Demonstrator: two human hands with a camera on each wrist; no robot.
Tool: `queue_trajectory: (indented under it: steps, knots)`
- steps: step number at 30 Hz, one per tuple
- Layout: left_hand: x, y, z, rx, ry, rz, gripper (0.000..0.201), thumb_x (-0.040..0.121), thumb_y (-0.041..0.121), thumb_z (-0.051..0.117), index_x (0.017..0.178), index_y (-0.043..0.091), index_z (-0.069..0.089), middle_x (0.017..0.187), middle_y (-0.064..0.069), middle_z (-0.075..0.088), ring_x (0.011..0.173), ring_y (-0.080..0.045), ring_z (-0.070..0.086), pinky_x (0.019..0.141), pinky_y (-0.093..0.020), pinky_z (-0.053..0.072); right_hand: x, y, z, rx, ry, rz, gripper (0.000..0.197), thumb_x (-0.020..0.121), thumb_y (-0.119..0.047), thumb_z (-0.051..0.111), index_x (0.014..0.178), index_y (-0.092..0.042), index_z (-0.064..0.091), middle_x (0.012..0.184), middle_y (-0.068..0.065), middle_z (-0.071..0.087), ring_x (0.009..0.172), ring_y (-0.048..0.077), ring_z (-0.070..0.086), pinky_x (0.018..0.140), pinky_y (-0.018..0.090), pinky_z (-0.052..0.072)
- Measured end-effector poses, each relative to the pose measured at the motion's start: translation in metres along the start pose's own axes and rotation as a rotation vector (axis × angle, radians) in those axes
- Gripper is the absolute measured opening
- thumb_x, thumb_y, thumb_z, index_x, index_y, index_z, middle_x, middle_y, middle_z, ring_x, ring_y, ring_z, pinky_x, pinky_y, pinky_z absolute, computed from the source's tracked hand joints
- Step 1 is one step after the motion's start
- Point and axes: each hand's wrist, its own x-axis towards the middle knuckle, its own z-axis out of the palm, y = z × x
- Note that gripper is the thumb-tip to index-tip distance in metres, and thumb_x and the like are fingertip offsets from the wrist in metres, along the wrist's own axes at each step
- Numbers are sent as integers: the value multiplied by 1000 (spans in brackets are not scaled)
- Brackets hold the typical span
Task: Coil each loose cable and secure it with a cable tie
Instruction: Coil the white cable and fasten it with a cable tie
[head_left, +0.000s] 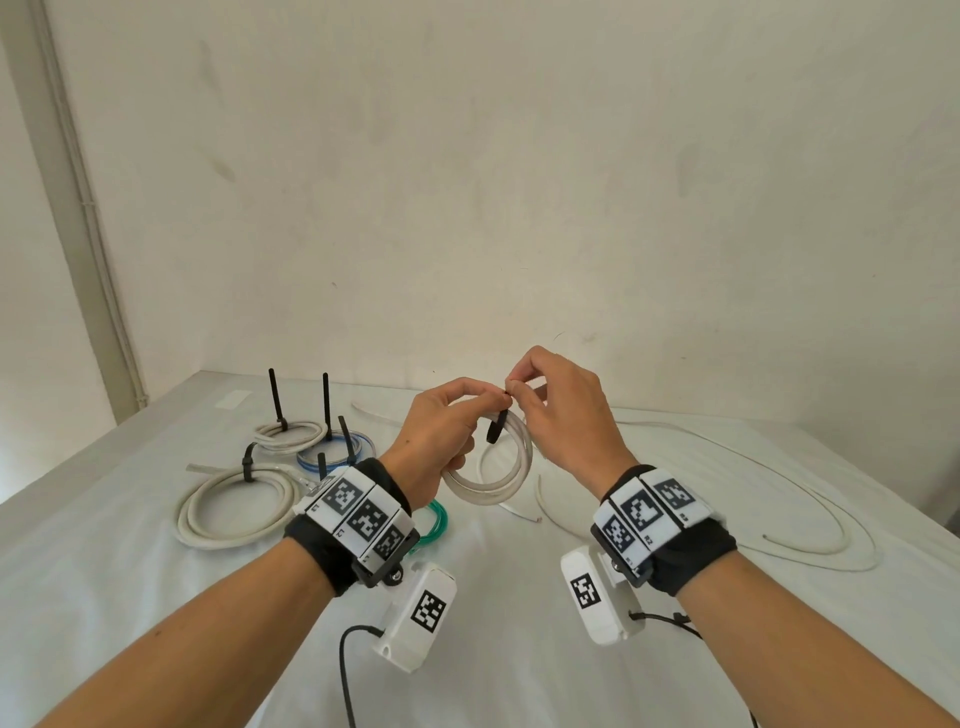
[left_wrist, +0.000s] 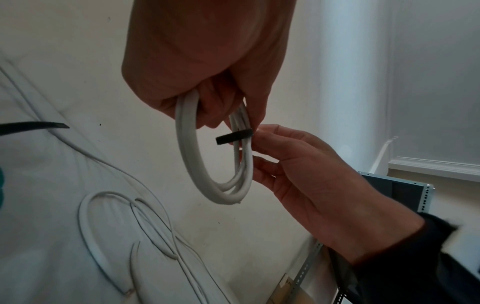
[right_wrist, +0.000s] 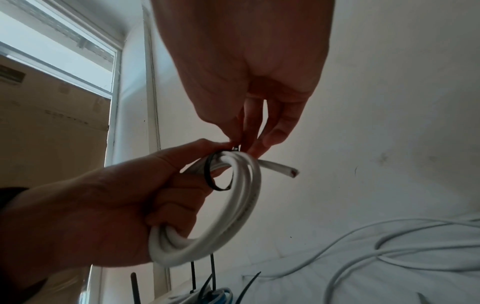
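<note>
- The left hand (head_left: 436, 436) gripped a white coiled cable (head_left: 493, 467), fingers curled through the ring, holding it in the air above the table (head_left: 519, 649), clear of the cloth.
- The coil stood nearly upright, its ring hanging down from the left hand's grip.
- A black cable tie (left_wrist: 233, 137) looped loosely around the strands at the top of the coil, just beside the left thumb; the loop was not yet snug.
- The right hand (head_left: 561, 415) pinched the tie at the top of the coil, fingertips touching the left hand's; it was the nearer hand to the tie's free end, so the tightening pull was likely its job.
- Tied coils (head_left: 234, 504) lay on the table well to the left, tie tails sticking up.
- A loose white cable (head_left: 779, 499) sprawled to the right, still uncoiled.
- No container was in view.
</note>
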Motion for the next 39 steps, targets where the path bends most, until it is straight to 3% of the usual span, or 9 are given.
queue_trajectory:
  steps: [5,9,11,15,18,26,31,36,39]
  knots:
    - [-4,-6,-3,23,36,-13,10,88,19,75,95,13,77,54,14,56,40,-8,26,43,-22,20,6,1,-4,169,71,63,11,105,-10,47,97,-17,51,86,2,74,75,14,75,70,40,60]
    - [-4,-10,-7,-30,49,-43,9,91,18,73,95,12,77,52,9,42,43,-10,23,42,-23,20,5,-8,-6,338,58,90,6,109,-13,43,106,-10,48,94,4,74,75,11,76,69,41,64]
    - [-1,-9,-8,-91,29,-57,6,94,19,71,93,14,74,54,7,31,46,-10,19,40,-21,19,5,-8,-4,393,17,86,4,107,-16,50,109,-12,51,97,4,75,85,14,75,76,40,65]
    - [-1,-9,-10,-141,-12,-69,10,100,22,64,91,16,62,53,9,26,45,-8,17,38,-20,16,9,1,-6,447,-174,166,25,91,-25,77,113,-18,66,104,-1,77,99,14,74,98,43,58]
    - [0,-7,-9,-131,-33,-65,23,102,21,61,81,17,54,51,10,25,42,-7,18,37,-19,17,5,4,-4,462,-234,179,23,87,-16,82,109,-15,74,104,3,78,100,14,74,101,38,56]
    - [0,-9,-4,-240,51,-130,27,102,16,61,77,17,51,50,8,28,39,-7,22,36,-19,20,5,2,-1,327,-241,163,22,83,-15,83,101,-21,71,100,-4,75,85,10,75,72,18,48]
    - [1,-10,0,-330,97,-166,26,101,14,62,78,16,49,50,7,27,38,-8,21,36,-20,19,11,-1,-1,164,-261,124,24,83,-21,81,102,-25,68,103,-10,73,89,8,71,81,24,54]
    - [1,-9,-3,-251,83,-128,29,101,17,63,74,16,51,50,7,28,39,-8,23,36,-20,22,8,1,-2,180,-348,131,36,78,-20,87,106,-25,65,107,-9,71,84,14,74,60,14,46]
    - [0,-6,-6,-214,41,-107,25,101,18,63,77,16,56,50,8,26,39,-7,22,36,-19,21,5,3,-1,221,-325,120,34,80,-15,85,106,-24,66,105,-6,72,83,18,75,67,21,52]
